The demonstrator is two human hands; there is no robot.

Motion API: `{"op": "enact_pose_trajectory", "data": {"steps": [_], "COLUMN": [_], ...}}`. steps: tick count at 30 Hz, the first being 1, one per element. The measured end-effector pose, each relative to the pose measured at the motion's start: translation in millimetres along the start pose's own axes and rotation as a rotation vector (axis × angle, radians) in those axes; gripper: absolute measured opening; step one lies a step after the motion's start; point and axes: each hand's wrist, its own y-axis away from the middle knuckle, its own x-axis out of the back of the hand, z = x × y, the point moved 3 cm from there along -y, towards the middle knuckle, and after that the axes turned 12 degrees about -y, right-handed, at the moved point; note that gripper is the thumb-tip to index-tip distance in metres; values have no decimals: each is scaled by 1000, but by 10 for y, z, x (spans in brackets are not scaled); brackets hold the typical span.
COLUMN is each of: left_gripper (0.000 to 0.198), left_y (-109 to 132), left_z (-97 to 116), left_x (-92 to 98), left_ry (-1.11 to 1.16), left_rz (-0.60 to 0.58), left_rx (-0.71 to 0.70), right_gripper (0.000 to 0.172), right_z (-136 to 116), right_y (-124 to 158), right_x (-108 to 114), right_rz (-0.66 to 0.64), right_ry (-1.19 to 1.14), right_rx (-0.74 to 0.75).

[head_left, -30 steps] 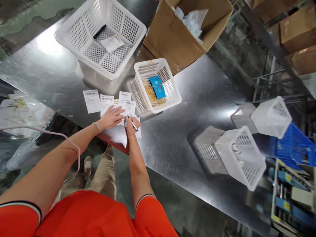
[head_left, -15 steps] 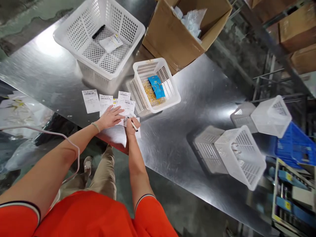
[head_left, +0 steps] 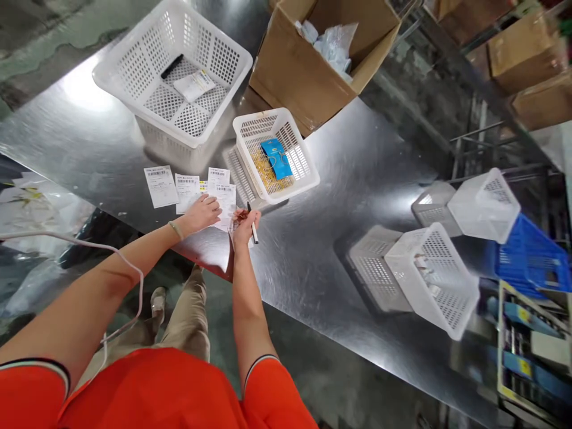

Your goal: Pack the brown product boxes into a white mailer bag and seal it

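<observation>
Pen [head_left: 254,232] pinched in the right hand [head_left: 243,227], the left hand [head_left: 202,213] loosely spread over printed slips [head_left: 226,202]

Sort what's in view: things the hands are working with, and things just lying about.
In use:
- pen, in the right hand
- printed slips, some partly covered by the left hand

Apparently just lying about:
- small white basket holding a blue packet
- large white basket
- cardboard box
</observation>
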Motion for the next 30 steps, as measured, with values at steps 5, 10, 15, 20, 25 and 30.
{"op": "enact_pose_trajectory", "data": {"steps": [5,10,15,20,25,30], "left_gripper": [32,49,39,28,31,36], "left_y": [-49,-48,-76,-22,552,1229], "left_z": [44,28,7,-112,-763,-1427], "left_x": [-13,-34,-127,8,317,272], "left_ry": [28,98,205,230,109,-35], "left_rz": [-2,16,-43,-1,164,62], "left_rx": [62,170,193,268,424,488], "right_gripper": [48,59,48,34,36,61], "right_z": [-42,-212,-323,-82,63,-59], "right_y": [-107,-78,193,483,502,468], "right_x": [28,81,334,483,486,477], "right_rz": [26,-101,-280,-614,-615,-500], "right_ry": [-58,-10,339,715,820,688], "right_rx": [-55,6,245,383,444,467]}}
